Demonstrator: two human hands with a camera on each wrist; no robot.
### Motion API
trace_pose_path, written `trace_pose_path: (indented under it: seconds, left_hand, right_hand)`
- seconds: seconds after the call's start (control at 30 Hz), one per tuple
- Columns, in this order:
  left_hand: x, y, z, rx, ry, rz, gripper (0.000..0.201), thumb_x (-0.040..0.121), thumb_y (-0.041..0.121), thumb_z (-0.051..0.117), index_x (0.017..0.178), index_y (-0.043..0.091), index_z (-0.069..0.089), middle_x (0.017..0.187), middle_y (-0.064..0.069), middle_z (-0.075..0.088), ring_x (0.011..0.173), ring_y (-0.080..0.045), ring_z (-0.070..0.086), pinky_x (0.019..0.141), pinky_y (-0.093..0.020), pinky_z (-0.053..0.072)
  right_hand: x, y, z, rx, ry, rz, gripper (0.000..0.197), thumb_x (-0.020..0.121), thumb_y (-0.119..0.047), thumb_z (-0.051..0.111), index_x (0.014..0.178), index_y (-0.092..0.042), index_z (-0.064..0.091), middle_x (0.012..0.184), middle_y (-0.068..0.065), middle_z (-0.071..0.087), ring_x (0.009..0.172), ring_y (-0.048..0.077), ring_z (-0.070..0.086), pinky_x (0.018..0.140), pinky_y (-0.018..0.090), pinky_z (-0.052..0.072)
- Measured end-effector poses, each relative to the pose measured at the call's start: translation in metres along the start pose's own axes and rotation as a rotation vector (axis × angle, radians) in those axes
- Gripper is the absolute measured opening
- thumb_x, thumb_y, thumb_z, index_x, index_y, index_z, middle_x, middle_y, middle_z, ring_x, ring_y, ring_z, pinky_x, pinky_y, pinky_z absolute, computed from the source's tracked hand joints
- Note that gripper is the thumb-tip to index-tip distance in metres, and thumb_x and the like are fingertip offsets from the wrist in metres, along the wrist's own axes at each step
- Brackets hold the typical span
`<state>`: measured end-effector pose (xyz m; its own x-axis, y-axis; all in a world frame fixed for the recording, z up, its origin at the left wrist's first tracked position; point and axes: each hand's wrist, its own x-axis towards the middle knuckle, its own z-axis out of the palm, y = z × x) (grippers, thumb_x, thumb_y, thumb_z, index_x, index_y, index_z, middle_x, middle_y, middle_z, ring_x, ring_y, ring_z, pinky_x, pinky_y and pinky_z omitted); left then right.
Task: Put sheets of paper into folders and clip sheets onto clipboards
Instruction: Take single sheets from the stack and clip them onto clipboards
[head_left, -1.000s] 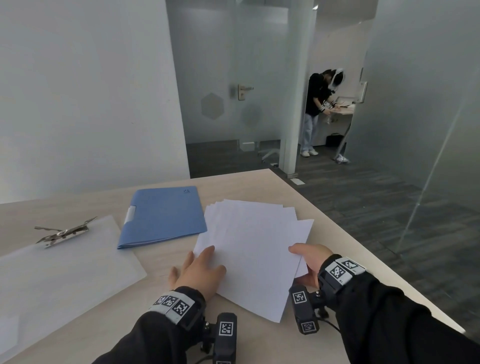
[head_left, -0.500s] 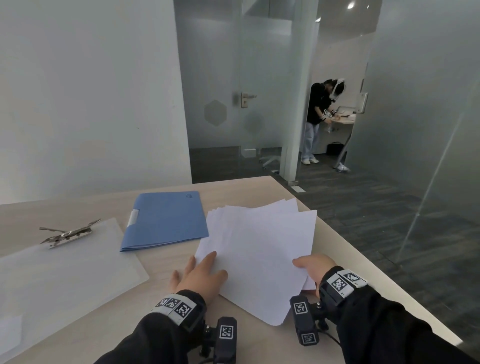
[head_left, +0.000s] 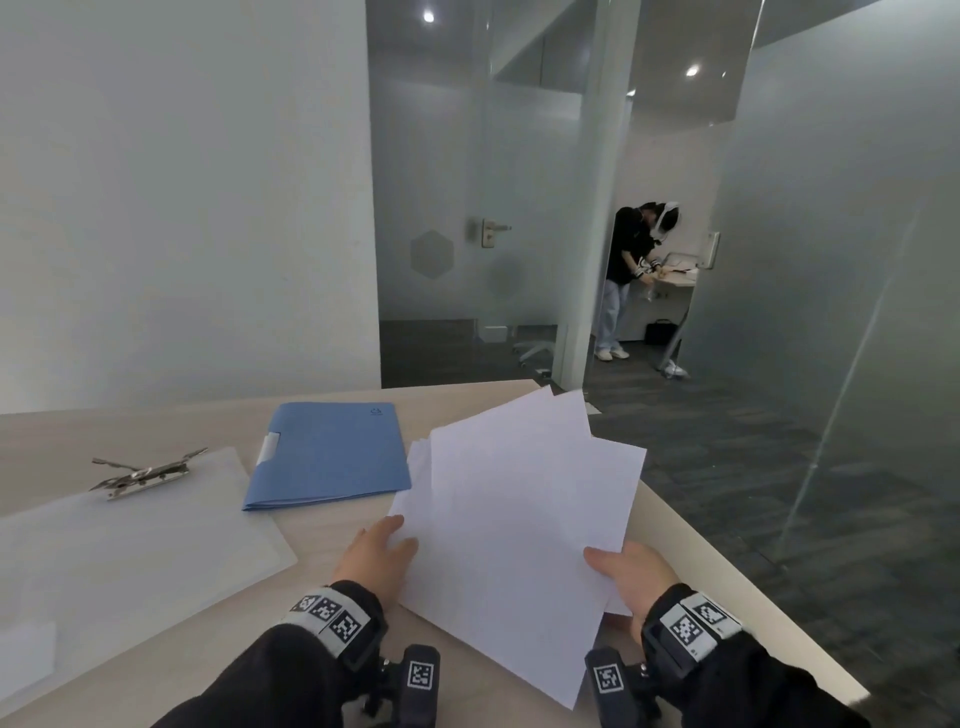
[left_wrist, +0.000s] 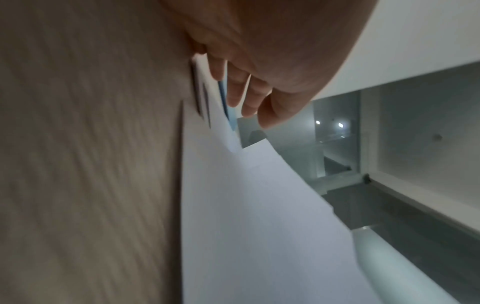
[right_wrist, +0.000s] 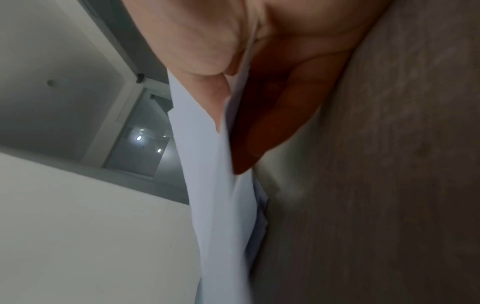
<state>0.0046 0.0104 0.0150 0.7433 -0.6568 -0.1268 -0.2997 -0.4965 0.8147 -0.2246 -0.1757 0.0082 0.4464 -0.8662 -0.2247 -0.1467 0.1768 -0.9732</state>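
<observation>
A loose stack of white sheets (head_left: 519, 519) is tilted up off the wooden table (head_left: 234, 623), its far corners fanned out. My right hand (head_left: 628, 571) pinches the stack's near right edge. In the right wrist view the sheets (right_wrist: 223, 185) run between the thumb and the fingers of that hand (right_wrist: 230, 139). My left hand (head_left: 379, 553) rests at the stack's left edge. Seen from the left wrist, its fingers (left_wrist: 249, 92) lie nearly straight on the paper (left_wrist: 259, 226). A shut blue folder (head_left: 327, 452) lies left of the sheets. Further left lies a translucent clipboard (head_left: 130, 545) with a metal clip (head_left: 145, 473).
The table's right edge (head_left: 727, 561) runs close beside my right hand, with dark floor beyond it. A white wall stands behind the table. A person (head_left: 628, 275) stands at a desk far off behind glass partitions.
My right hand has lifted the right side of the sheets off the table, so the stack now tilts up and fans out. My left hand has stayed at the left edge.
</observation>
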Motion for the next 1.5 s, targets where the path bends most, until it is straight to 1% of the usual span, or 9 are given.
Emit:
trace_pose_path:
  seconds: [0.2, 0.37, 0.5, 0.63, 0.87, 1.0, 1.2, 1.37, 1.5]
  left_hand:
    - [-0.003, 0.026, -0.033, -0.306, 0.051, 0.084, 0.065, 0.088, 0.04, 0.06, 0.144, 0.015, 0.039, 0.139, -0.006, 0.055, 0.123, -0.026, 0.055, 0.107, -0.041, 0.041]
    - [-0.02, 0.046, -0.047, -0.718, 0.045, 0.166, 0.022, 0.096, 0.013, 0.053, 0.116, 0.016, 0.061, 0.112, -0.01, 0.071, 0.102, -0.031, 0.066, 0.094, -0.052, 0.052]
    - [-0.037, 0.053, -0.055, -0.706, 0.091, 0.276, 0.019, 0.093, 0.025, 0.053, 0.096, 0.029, 0.071, 0.106, -0.007, 0.074, 0.105, -0.034, 0.067, 0.095, -0.054, 0.051]
    - [-0.048, 0.056, -0.061, -0.675, 0.14, 0.375, 0.02, 0.091, 0.037, 0.052, 0.099, 0.028, 0.068, 0.106, -0.006, 0.074, 0.106, -0.031, 0.067, 0.095, -0.053, 0.051]
    - [-0.057, 0.058, -0.059, -0.666, 0.166, 0.481, 0.015, 0.097, 0.023, 0.053, 0.106, 0.024, 0.065, 0.105, -0.002, 0.075, 0.098, -0.021, 0.069, 0.086, -0.039, 0.054]
    - [-0.062, 0.049, -0.052, -0.645, 0.193, 0.478, 0.016, 0.098, 0.026, 0.051, 0.102, 0.022, 0.065, 0.099, 0.0, 0.073, 0.09, -0.013, 0.067, 0.082, -0.033, 0.054]
    - [-0.065, 0.03, -0.039, -0.624, 0.111, 0.412, 0.019, 0.093, 0.029, 0.058, 0.11, 0.028, 0.065, 0.105, 0.007, 0.075, 0.097, -0.011, 0.071, 0.084, -0.033, 0.054]
    - [-0.06, 0.02, -0.029, -0.601, 0.046, 0.312, 0.03, 0.082, 0.035, 0.071, 0.11, 0.022, 0.067, 0.105, 0.005, 0.076, 0.098, -0.015, 0.071, 0.091, -0.041, 0.054]
    - [-0.057, 0.016, -0.03, -0.666, 0.044, 0.237, 0.014, 0.091, 0.018, 0.064, 0.102, 0.013, 0.07, 0.095, -0.003, 0.078, 0.09, -0.025, 0.073, 0.079, -0.037, 0.056]
  right_hand:
    - [-0.029, -0.02, 0.009, 0.147, -0.142, -0.106, 0.017, 0.092, -0.006, 0.061, 0.106, -0.003, 0.071, 0.102, 0.014, 0.076, 0.095, 0.033, 0.07, 0.078, 0.037, 0.056]
    - [-0.045, -0.037, 0.022, 0.102, -0.221, -0.224, 0.018, 0.09, -0.006, 0.064, 0.106, -0.005, 0.07, 0.104, 0.012, 0.076, 0.092, 0.024, 0.073, 0.075, 0.03, 0.057]
    - [-0.053, -0.048, 0.029, 0.065, -0.243, -0.329, 0.017, 0.09, -0.006, 0.065, 0.107, -0.01, 0.068, 0.1, 0.005, 0.078, 0.086, 0.014, 0.075, 0.064, 0.017, 0.056]
    - [-0.056, -0.052, 0.033, 0.05, -0.217, -0.405, 0.017, 0.09, -0.014, 0.066, 0.104, -0.007, 0.071, 0.097, 0.005, 0.078, 0.092, 0.022, 0.074, 0.074, 0.026, 0.058]
    - [-0.069, -0.06, 0.039, 0.109, -0.219, -0.445, 0.025, 0.089, -0.032, 0.062, 0.096, -0.01, 0.072, 0.088, 0.004, 0.079, 0.078, 0.014, 0.075, 0.059, 0.016, 0.055]
    - [-0.071, -0.054, 0.043, 0.125, -0.263, -0.436, 0.039, 0.079, -0.044, 0.064, 0.105, -0.014, 0.071, 0.098, 0.003, 0.078, 0.091, 0.019, 0.074, 0.075, 0.028, 0.058]
    - [-0.073, -0.04, 0.047, 0.228, -0.305, -0.401, 0.084, 0.04, -0.065, 0.085, 0.102, -0.009, 0.073, 0.096, 0.007, 0.078, 0.086, 0.019, 0.075, 0.062, 0.021, 0.057]
    - [-0.072, -0.034, 0.052, 0.235, -0.276, -0.306, 0.046, 0.064, -0.035, 0.082, 0.102, -0.009, 0.073, 0.097, 0.012, 0.078, 0.087, 0.024, 0.075, 0.072, 0.034, 0.059]
    - [-0.07, -0.035, 0.054, 0.221, -0.29, -0.249, 0.022, 0.077, -0.018, 0.079, 0.098, -0.009, 0.075, 0.097, 0.014, 0.077, 0.089, 0.028, 0.074, 0.077, 0.039, 0.057]
